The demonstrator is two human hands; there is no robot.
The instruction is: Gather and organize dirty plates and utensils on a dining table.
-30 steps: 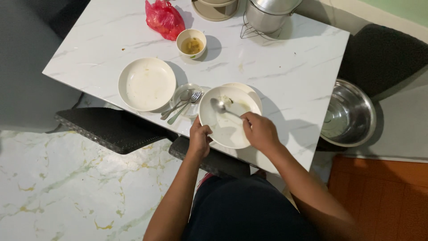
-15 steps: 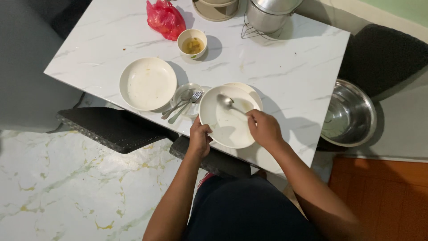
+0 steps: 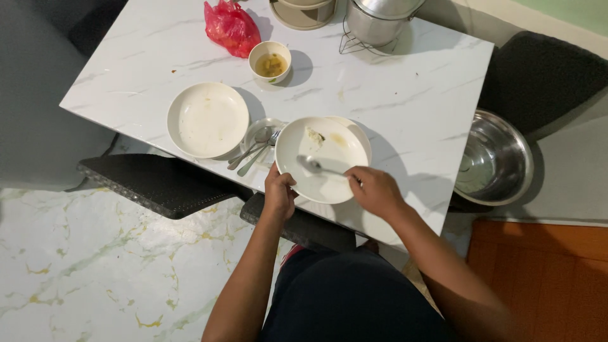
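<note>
A white marble-patterned table (image 3: 190,50) stands over a pale stone floor, with a steel basin (image 3: 494,158) on a dark seat at its right. At the near edge lies a white plate (image 3: 323,158), soiled with food scraps; it is likely rigid, breakable and slick, best gripped at the rim. The left hand (image 3: 278,193) pinches that rim, and the right hand (image 3: 373,189) has its fingers closed on a spoon (image 3: 313,166) resting on the plate.
</note>
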